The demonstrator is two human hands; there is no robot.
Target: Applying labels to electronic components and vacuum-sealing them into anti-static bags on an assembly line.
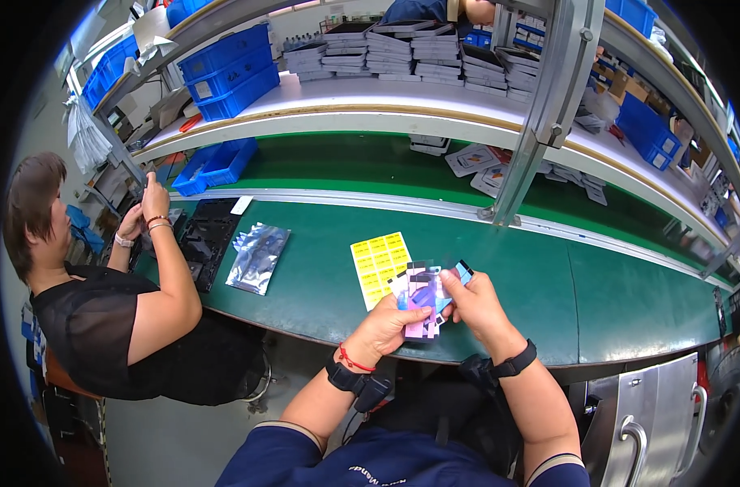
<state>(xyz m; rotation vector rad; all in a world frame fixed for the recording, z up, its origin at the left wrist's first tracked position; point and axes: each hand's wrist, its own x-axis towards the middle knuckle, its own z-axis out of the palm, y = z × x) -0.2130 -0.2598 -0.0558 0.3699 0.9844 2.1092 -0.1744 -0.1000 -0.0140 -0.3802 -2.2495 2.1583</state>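
Note:
My left hand point(378, 327) is closed round a fanned bundle of thin glossy strips point(421, 315), purple, pink and clear with dark ends. Its thumb lies across the front of the bundle. At the bundle's right side, my right hand point(479, 303) pinches a blue strip with a black end point(464, 272). Both hands are close together above the front edge of the green worktable point(508, 260). Just beyond them lies a white-backed sheet of yellow labels point(376, 258), partly covered by the bundle and my left hand.
A silver bag point(259, 258) lies left of the label sheet, beside a black tray point(212, 235). A co-worker point(94, 300) sits at the left. A metal post point(540, 122) and a shelf with stacked flat boxes point(390, 53) stand behind. Blue bins point(228, 73) fill the shelf's left.

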